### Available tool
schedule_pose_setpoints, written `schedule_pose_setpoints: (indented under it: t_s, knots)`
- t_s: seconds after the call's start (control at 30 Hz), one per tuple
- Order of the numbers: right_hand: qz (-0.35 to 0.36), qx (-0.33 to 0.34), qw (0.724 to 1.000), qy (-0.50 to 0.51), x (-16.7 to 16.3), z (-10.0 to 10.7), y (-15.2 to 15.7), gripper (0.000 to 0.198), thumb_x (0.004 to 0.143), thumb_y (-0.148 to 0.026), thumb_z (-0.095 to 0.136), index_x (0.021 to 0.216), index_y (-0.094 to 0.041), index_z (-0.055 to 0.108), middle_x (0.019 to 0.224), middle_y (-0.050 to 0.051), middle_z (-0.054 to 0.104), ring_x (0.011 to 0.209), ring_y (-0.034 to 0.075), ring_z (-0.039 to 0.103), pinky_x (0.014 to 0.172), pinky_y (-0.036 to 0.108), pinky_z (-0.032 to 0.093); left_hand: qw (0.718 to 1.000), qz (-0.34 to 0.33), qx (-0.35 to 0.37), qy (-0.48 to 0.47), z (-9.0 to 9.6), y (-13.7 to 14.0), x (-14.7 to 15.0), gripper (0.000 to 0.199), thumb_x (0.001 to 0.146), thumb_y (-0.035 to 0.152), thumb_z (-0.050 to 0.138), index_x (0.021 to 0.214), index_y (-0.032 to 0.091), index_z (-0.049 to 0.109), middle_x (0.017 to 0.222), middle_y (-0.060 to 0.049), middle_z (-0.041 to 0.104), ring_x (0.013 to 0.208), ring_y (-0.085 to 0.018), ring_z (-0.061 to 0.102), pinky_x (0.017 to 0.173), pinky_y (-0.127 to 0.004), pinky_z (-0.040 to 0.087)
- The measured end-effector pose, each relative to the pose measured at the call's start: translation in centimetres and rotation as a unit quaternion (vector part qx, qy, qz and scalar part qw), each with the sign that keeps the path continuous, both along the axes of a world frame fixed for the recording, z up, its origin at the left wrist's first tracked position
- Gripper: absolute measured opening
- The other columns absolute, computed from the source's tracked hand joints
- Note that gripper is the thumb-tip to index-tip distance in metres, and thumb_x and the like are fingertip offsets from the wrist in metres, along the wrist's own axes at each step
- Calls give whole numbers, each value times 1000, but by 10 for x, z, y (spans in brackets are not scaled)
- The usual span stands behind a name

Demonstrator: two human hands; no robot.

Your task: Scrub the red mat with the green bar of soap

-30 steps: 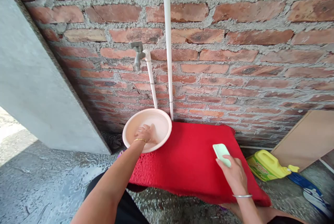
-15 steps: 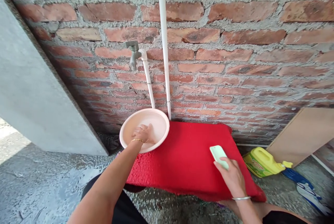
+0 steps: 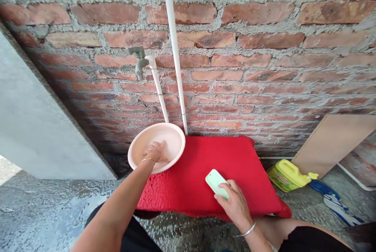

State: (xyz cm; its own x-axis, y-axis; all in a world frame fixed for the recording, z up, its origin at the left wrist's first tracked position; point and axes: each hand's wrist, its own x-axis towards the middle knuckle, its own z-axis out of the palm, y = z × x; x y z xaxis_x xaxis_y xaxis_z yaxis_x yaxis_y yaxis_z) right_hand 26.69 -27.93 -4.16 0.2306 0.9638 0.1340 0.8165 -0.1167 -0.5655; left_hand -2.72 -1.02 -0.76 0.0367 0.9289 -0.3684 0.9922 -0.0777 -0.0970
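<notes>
a brick wall (image 3: 226, 62) closes off the far side, with a metal tap (image 3: 139, 62) on a short white pipe (image 3: 160, 91) above the basin (image 3: 176, 139), and a tall white pipe (image 3: 174, 44) just to its right. a grey slab (image 3: 44, 115) leans on the left. on the right, past the edge of the red cloth (image 3: 223, 154), a yellow jug (image 3: 286, 175) lies tilted on the wet floor (image 3: 67, 201), near a brown board (image 3: 335, 142) and some blue and white footwear (image 3: 335, 207).

the cloth covers a low support and hangs over its near edge, close to the person's legs. a stretch of red runs between the basin and the right hand (image 3: 236, 205), and more lies to that hand's right. the basin stands at the far left corner, its left side reaching the cloth's edge.

inside the pale pink basin is what looks like water, with the left hand (image 3: 154, 151) down in it, fingers blurred; whether they hold anything, i cannot tell. the right fingers grip a flat light green block (image 3: 216, 183) over the middle of the cloth, toward the near edge; its underside is hidden.
</notes>
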Motion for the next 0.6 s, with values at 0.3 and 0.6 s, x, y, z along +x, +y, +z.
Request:
schedule_pose_setpoints:
  t_s: [0.3, 0.6]
  knots:
    - [-255, -14, 967, 4, 109, 3, -25, 45, 78, -62, 54, 99, -26, 72, 97, 9, 58, 91, 31, 64, 84, 45, 51, 1000, -6, 11, -6, -14, 3, -3, 123, 57, 63, 77, 158, 28, 17, 159, -29, 20, 130, -61, 31, 81, -70, 42]
    - [-1, 20, 1000, 24, 10, -1, -20, 25, 80, -44, 63, 98, -29, 71, 102, 5, 62, 93, 22, 63, 85, 36, 52, 1000, 3, -7, 1, 3, 0, 0, 122, 57, 60, 77, 159, 29, 19, 161, -24, 22, 131, -60, 32, 84, -70, 44]
